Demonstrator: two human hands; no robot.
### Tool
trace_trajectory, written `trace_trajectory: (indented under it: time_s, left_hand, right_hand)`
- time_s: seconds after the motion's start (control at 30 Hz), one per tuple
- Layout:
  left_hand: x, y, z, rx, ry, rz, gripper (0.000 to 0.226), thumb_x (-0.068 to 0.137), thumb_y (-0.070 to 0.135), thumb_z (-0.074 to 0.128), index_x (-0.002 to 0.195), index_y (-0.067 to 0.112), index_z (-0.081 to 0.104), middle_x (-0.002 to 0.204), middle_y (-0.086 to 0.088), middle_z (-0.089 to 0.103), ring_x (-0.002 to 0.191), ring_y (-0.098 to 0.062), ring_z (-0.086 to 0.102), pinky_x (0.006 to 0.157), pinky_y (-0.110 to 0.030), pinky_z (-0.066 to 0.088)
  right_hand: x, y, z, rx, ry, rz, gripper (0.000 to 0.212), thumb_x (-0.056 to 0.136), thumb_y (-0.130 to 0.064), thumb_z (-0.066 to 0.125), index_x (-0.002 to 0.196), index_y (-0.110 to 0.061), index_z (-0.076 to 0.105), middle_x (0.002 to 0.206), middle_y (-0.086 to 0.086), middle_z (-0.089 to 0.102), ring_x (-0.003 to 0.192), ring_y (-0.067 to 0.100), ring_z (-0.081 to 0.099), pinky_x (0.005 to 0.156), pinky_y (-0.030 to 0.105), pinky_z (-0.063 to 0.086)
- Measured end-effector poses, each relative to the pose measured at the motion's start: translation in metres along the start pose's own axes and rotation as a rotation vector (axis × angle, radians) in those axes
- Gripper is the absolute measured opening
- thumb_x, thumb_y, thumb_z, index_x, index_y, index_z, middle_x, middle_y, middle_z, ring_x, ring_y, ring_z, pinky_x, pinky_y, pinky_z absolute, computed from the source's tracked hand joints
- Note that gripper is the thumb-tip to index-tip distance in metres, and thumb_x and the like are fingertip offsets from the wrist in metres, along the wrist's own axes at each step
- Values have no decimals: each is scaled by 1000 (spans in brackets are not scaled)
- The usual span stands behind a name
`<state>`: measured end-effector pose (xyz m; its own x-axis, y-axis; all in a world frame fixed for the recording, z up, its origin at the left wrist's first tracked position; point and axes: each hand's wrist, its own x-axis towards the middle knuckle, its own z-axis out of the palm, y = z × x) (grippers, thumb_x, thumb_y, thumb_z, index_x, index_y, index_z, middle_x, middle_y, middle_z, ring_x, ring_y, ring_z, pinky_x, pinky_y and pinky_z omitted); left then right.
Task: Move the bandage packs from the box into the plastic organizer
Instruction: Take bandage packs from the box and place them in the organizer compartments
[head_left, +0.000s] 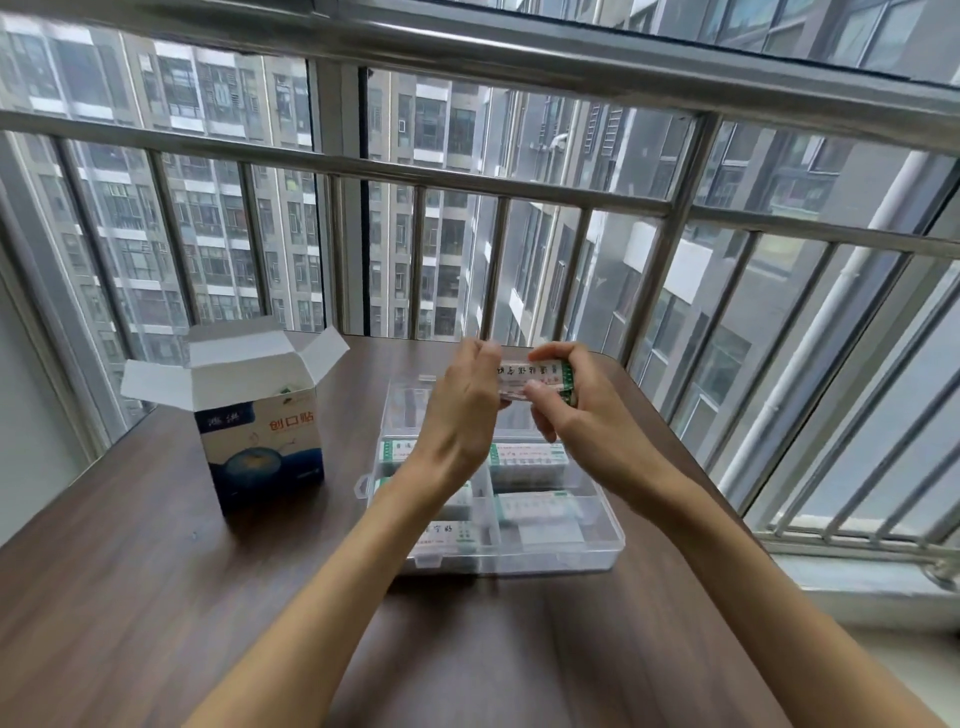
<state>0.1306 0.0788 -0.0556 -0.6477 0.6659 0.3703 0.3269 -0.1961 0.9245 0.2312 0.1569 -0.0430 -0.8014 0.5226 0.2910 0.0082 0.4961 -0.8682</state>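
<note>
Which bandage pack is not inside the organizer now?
The bandage pack held up by both the left hand and right hand; the others lie in the organizer compartments.

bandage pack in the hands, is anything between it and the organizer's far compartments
Nothing visible. Both hands, left and right, hold the bandage pack above the open plastic organizer, whose far compartments look unfilled; packs fill nearer ones.

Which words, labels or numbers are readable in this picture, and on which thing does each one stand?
"创口贴", in red, on the front of the open cardboard box.
Blue logo above it on the box: too blurred to read.
Dark print on the bandage pack held by the left hand and right hand: too blurred to read.
Print on the packs in the plastic organizer: too small and blurred to read.
</note>
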Motion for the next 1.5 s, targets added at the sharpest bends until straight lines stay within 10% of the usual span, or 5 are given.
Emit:
trace_trajectory:
  time_s: [0.3, 0.5, 0.73, 1.23, 1.5]
  left_hand:
    - [-1, -11, -13, 559, -544, -151, 14, 99, 24, 48, 110, 23, 40, 98, -1, 64, 65, -9, 51, 59, -24, 43]
    - [1, -11, -19, 907, -618, -18, 10, 93, 24, 59, 96, 33, 54, 109, 10, 67, 86, -7, 55, 83, -31, 49]
    - [-4, -3, -15, 1073, -628, 20, 19, 92, 28, 57, 103, 29, 73, 105, 6, 70, 96, -16, 63, 80, -31, 50]
    - [-5, -4, -15, 1179, -808, 0, 33, 88, 49, 58, 116, 33, 65, 116, 12, 67, 104, -15, 60, 84, -30, 47]
    - [-4, -6, -18, 1194, -823, -18, 31, 89, 50, 57, 112, 32, 68, 112, 6, 68, 101, -18, 61, 83, -32, 47]
  right_hand:
    - [-12, 31, -26, -340, -95, 110, 15, 92, -15, 56, 105, -23, 53, 96, -6, 58, 82, 10, 60, 75, 24, 54]
    - [-22, 46, -27, -491, -144, 57, 15, 87, -22, 65, 100, -29, 65, 88, -15, 65, 78, 3, 63, 69, 16, 51]
    - [-8, 34, -32, -744, -345, 88, 13, 86, -29, 64, 90, -35, 75, 76, -16, 65, 62, 1, 51, 61, 15, 35]
    - [27, -13, 2, -1319, -732, 104, 13, 85, -9, 63, 96, -12, 71, 69, -4, 66, 61, 12, 68, 58, 22, 51]
    - [35, -16, -15, -1289, -615, 422, 24, 83, -23, 70, 65, -13, 59, 49, -7, 58, 46, 6, 53, 47, 18, 44]
